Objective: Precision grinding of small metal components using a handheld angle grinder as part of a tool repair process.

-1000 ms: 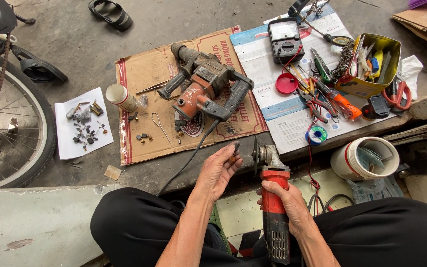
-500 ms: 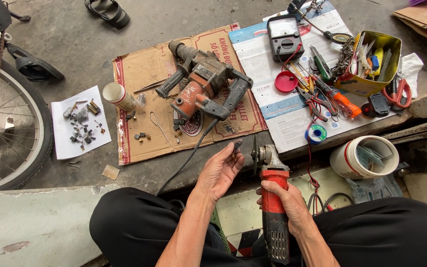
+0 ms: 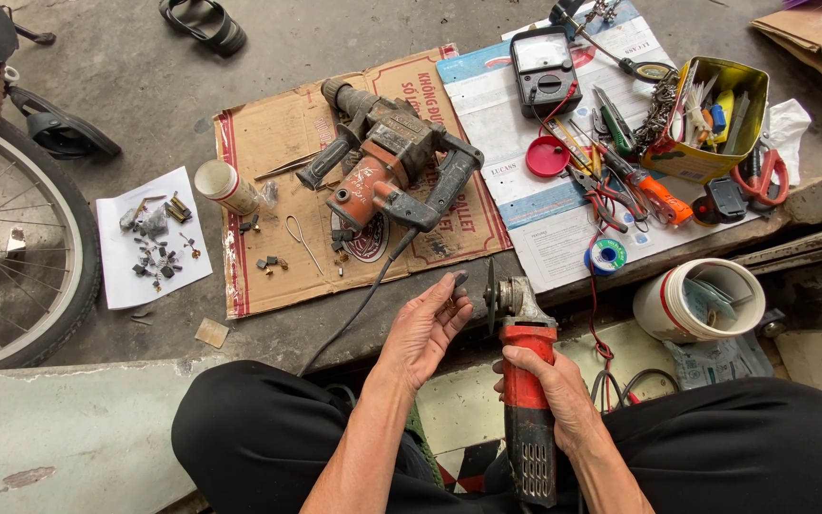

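The bicycle wheel [image 3: 11, 238] is running off the left edge. The right hand [image 3: 549, 395] is covering part of the red angle grinder [image 3: 523, 390]. The tiny bits on the white paper [image 3: 149, 238] are looking too small to tell.

I see my right hand [image 3: 549, 395] wrapped around the body of a red angle grinder [image 3: 525, 400], its disc pointing away from me. My left hand [image 3: 425, 328] pinches a small dark piece [image 3: 459, 279] just left of the disc. Beyond both hands, a worn rotary hammer [image 3: 387, 171] lies on cardboard [image 3: 268, 143].
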